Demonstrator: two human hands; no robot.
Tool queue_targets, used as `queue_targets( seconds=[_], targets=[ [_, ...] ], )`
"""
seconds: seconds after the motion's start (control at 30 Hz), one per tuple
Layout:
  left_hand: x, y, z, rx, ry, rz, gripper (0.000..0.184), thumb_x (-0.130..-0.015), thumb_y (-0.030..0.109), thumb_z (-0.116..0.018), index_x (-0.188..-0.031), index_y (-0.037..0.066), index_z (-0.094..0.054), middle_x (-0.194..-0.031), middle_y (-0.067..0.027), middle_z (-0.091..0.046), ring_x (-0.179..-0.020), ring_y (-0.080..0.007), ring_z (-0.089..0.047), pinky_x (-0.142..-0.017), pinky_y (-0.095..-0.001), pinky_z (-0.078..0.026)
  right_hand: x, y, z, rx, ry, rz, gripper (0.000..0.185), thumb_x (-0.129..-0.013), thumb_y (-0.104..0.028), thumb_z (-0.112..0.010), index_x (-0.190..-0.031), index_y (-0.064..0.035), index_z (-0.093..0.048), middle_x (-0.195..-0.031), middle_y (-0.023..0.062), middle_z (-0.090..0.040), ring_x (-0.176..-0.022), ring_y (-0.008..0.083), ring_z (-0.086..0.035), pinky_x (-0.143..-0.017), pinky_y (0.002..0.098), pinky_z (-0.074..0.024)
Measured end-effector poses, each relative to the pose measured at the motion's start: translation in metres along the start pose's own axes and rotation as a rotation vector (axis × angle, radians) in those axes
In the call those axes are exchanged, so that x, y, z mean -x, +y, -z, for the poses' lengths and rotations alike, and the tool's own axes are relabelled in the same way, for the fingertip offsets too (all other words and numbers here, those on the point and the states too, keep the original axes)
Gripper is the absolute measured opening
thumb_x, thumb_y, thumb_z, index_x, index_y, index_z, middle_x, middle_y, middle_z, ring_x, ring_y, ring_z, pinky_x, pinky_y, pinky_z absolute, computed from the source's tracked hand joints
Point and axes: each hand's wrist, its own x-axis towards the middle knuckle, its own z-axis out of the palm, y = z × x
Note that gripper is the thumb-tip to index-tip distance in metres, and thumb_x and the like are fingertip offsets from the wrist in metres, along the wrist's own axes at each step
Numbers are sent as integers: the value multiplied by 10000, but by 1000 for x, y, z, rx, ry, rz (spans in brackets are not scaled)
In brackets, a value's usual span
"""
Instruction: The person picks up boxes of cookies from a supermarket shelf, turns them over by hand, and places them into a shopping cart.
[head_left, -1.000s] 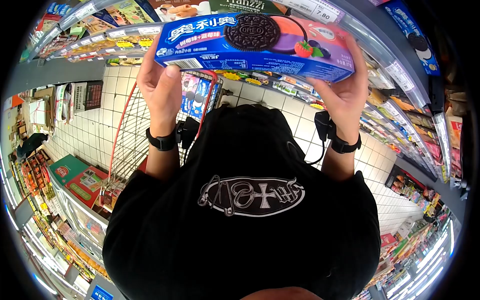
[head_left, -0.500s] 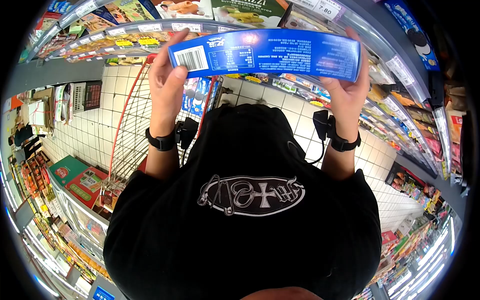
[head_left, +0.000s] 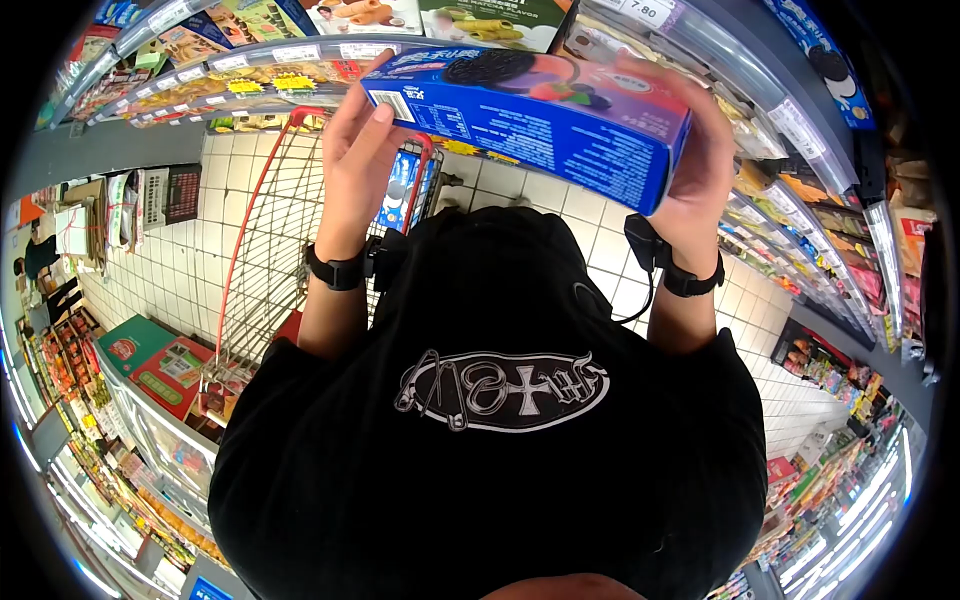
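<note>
A long blue cookie box [head_left: 530, 130] is held up in front of the shelves, one end in each hand. Its side panel carries a barcode and printed text; the face toward the shelf pictures dark sandwich cookies and berries. My left hand [head_left: 362, 140] grips the barcode end, thumb on the side panel. Around the opposite end wraps my right hand [head_left: 700, 160], its fingers over the top face. The box slants, its right end lower and nearer to me. Below my left hand, another blue cookie package [head_left: 399, 188] lies in the shopping cart [head_left: 265, 220].
Shelves of boxed snacks [head_left: 490, 25] with price tags curve across the front and down the right. The red-rimmed cart stands at my left on a tiled floor [head_left: 150, 255]. A chest freezer [head_left: 165, 430] is farther left.
The box has turned in my hands, so its pictured face now shows. Its right end has dropped toward me, and my right hand has shifted left and further around that end.
</note>
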Motion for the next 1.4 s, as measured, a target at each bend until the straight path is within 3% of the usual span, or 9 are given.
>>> queue_targets(
  seconds=[0.2,0.4,0.73,0.93,1.03,1.07,1.17,1.3,1.4],
  targets=[
    [1,-11,-4,-87,19,175,509,-969,202,-466,-1408,-12,-322,-1100,-121,-613,-925,-171,-621,-813,-299,-502,-5,-4,-4,-85,-65,-30,714,-620,-92,-859,-1210,-32,-463,-1195,189,-568,-1123,258,-563,-947,359,-467],
    [8,-16,14,-244,-153,91,605,-903,186,-594,-1399,-27,-322,-1071,-129,-621,-906,-186,-632,-824,-312,-504,15,2,7,-1,343,-367,746,-698,-245,-824,-1272,-7,-412,-1141,99,-553,-1045,170,-549,-932,299,-429],
    [5,0,9,-231,-220,-17,573,-734,7,-759,-1215,0,-448,-1248,-147,-533,-1144,-180,-521,-974,-330,-426,17,24,12,-228,377,-333,571,-837,-129,-688,-1325,-34,-408,-1163,116,-567,-1050,169,-566,-888,318,-483],
    [-1,5,4,-105,-651,42,752,-827,115,-696,-1432,-26,-273,-1444,-178,-367,-1288,-235,-422,-1062,-352,-336,1,20,-13,-262,321,-328,695,-884,-49,-599,-1448,-72,-195,-1245,194,-530,-1080,234,-578,-878,368,-517],
    [2,6,-21,-133,-588,221,785,-861,54,-642,-1470,2,-150,-1310,-157,-506,-1189,-197,-506,-987,-328,-418,0,11,-32,-270,122,-374,782,-904,-42,-560,-1485,-67,-38,-1417,244,-367,-1134,280,-555,-878,372,-508],
    [1,9,-27,-263,-553,259,818,-814,31,-695,-1456,16,-187,-1194,-125,-575,-1099,-181,-558,-933,-319,-453,0,9,-39,-237,104,-391,699,-873,-50,-623,-1464,-74,-250,-1367,137,-466,-974,170,-604,-834,298,-509],
    [-3,0,-26,-422,-522,149,604,-711,31,-792,-1231,-2,-488,-1106,-89,-611,-1038,-173,-587,-904,-319,-469,-8,4,-36,-14,-224,-375,534,-851,-175,-662,-1352,-133,-484,-1267,153,-562,-924,235,-643,-777,303,-524],
    [-4,2,-30,-180,-258,120,481,-720,-18,-759,-1152,-10,-549,-1059,-77,-629,-983,-153,-605,-866,-304,-491,-12,8,-39,156,-222,-203,627,-761,-246,-750,-1328,-137,-508,-1258,131,-569,-941,253,-618,-775,341,-506],
    [-9,-1,-29,6,-127,27,372,-792,6,-693,-1136,-14,-551,-1040,-89,-634,-969,-160,-611,-862,-315,-492,-16,3,-26,175,-243,-389,609,-703,-205,-786,-1264,-129,-561,-1155,102,-603,-980,252,-605,-826,322,-483]
  ],
)
